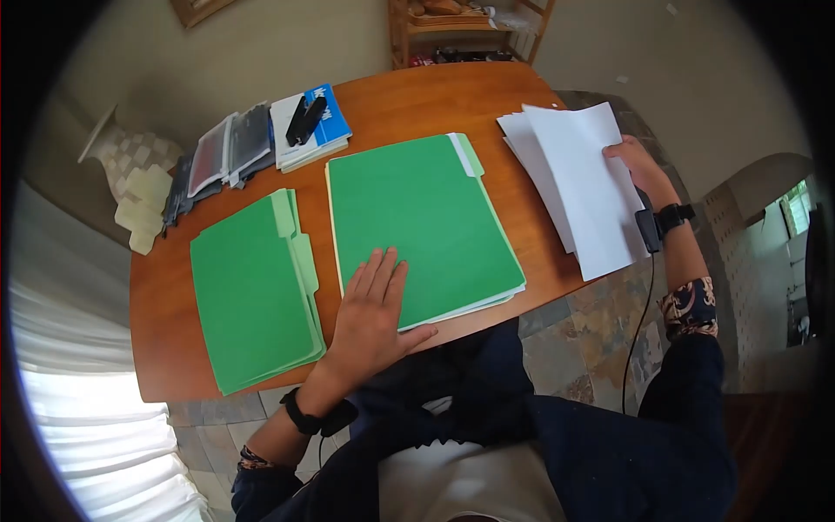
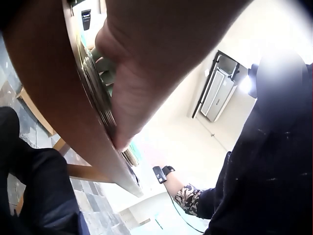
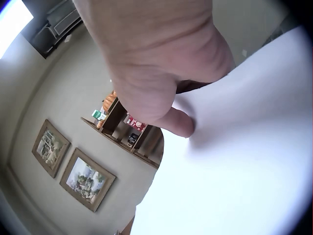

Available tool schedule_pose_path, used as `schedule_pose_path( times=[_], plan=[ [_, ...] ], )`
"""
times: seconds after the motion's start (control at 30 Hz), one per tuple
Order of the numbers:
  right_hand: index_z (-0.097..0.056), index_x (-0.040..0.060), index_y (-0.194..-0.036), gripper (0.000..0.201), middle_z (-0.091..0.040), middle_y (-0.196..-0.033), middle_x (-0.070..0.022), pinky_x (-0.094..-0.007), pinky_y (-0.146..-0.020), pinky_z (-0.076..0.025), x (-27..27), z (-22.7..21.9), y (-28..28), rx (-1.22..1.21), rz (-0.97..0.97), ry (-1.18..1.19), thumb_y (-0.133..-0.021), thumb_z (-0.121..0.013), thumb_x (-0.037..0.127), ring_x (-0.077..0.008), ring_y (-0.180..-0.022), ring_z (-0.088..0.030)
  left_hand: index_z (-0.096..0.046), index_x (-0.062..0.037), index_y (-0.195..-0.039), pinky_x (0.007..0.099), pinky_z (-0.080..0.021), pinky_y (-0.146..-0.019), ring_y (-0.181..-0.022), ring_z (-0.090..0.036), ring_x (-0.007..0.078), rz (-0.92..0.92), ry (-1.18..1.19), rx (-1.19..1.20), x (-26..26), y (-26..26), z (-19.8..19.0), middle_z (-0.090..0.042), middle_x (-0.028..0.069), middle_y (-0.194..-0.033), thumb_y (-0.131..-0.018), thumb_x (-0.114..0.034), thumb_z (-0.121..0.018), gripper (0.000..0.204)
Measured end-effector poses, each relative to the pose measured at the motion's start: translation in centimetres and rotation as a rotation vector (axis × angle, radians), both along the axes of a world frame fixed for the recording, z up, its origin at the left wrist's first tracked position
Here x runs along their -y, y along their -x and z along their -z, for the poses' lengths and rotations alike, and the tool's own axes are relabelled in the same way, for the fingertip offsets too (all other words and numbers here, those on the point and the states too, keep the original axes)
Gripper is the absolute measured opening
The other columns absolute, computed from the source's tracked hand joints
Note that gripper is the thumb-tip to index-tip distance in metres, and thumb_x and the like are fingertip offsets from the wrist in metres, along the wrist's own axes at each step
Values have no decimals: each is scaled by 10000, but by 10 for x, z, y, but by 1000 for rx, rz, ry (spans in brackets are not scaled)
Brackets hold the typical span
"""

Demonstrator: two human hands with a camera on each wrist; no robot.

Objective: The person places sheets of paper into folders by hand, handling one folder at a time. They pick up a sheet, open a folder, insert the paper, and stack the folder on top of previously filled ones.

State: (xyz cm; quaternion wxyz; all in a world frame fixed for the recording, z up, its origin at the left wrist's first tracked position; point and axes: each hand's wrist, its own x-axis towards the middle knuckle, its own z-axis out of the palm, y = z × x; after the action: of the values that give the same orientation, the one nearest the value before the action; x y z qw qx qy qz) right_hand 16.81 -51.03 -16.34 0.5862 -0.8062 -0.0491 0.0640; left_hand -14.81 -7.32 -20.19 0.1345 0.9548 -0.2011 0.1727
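Pinching white paper sheets (image 1: 587, 191) between thumb and fingers of the right-hand grip (image 1: 642, 163), tilted over the right end of the wooden counter (image 1: 409, 100). Resting the left-hand grip (image 1: 372, 315), fingers straight, on the near left part of a stack of green file folders (image 1: 422, 213), just beside a second green folder stack (image 1: 248, 300), nearer than a black stapler (image 1: 305, 122) atop booklets (image 1: 336, 129).
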Motion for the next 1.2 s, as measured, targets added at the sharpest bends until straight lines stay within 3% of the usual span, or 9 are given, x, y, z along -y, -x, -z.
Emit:
schedule_pose_path(
  times=[0.2, 0.23, 0.37, 0.6, 0.67, 0.73, 0.87, 1.03, 1.2],
  plan=[
    [-557, -64, -1168, 488, -606, -1116, -183, -383, -942, -456, 26, -6, -27, -19, 169, 392, -745, -716, 122, -253, -1054, -581, -494, 58, -1351, 507, -323, -1143, -1379, -397, 424, -57, 132, -121, 2, 1, -37, -449, 238, -1461, -669, -343, -873, 877],
    [-557, -64, -1168, 488, -606, -1116, -183, -383, -942, -456, 23, 38, -24, 45, 208, 322, -745, -716, 122, -253, -1054, -581, -494, 58, -1351, 507, -323, -1143, -1379, -397, 424, -31, 69, -45, -3, 2, 4, -449, 238, -1461, -669, -343, -873, 877],
    [-708, 8, -980, 263, -646, -696, -58, -294, -519, -482, 14, 22, -31, 144, 121, 437, -736, -689, 102, -150, -626, -633, -489, 63, -1356, 514, -311, -1150, -1380, -399, 433, -24, 150, -76, -5, 5, -3, -465, 242, -1454, -687, -304, -867, 851],
    [-708, 31, -1000, 268, -690, -755, -75, -297, -546, -530, 0, 33, -30, 275, 305, 478, -749, -662, 112, -164, -564, -638, -493, 78, -1349, 522, -285, -1165, -1379, -400, 444, -13, 138, -39, -8, 12, 21, -472, 263, -1443, -827, -160, -714, 615],
    [-703, 46, -1044, 300, -719, -868, -95, -344, -636, -562, -4, 28, -21, 246, 280, 571, -774, -687, 176, -218, -686, -691, -494, 81, -1348, 517, -283, -1167, -1377, -404, 443, -3, 141, -43, -9, 13, 20, -481, 264, -1436, -849, -131, -665, 568],
    [-684, 49, -1110, 367, -705, -1085, -156, -413, -820, -549, -26, 41, -5, 627, 255, 869, -807, -707, 255, -285, -942, -693, -495, 84, -1346, 513, -281, -1169, -1375, -408, 443, -7, 136, -48, -11, 9, 20, -489, 266, -1428, -872, -103, -617, 524],
    [-549, 59, -1344, 608, -502, -1422, -231, -473, -1075, -405, -90, 43, 77, 753, -202, 797, -869, -679, 416, -383, -1306, -487, -491, 90, -1350, 503, -266, -1179, -1372, -410, 447, -32, 188, -80, -9, 13, 16, -500, 264, -1419, -880, -45, -547, 492],
    [-444, 22, -1423, 733, -372, -1514, -255, -557, -1127, -314, -132, 51, 133, 700, -272, 991, -890, -630, 488, -431, -1409, -344, -473, 97, -1368, 472, -234, -1193, -1415, -381, 409, -46, 346, -104, -8, 15, 14, -475, 270, -1449, -913, -48, -478, 478],
    [-472, 18, -1395, 610, -440, -1463, -255, -499, -1114, -358, -124, 65, 121, 722, -231, 985, -915, -613, 366, -436, -1369, -406, -410, 81, -1429, 426, -354, -1083, -1259, -496, 403, -186, 709, -126, -29, 42, 28, -521, 267, -1364, -1000, -153, -413, 489]
  ],
)
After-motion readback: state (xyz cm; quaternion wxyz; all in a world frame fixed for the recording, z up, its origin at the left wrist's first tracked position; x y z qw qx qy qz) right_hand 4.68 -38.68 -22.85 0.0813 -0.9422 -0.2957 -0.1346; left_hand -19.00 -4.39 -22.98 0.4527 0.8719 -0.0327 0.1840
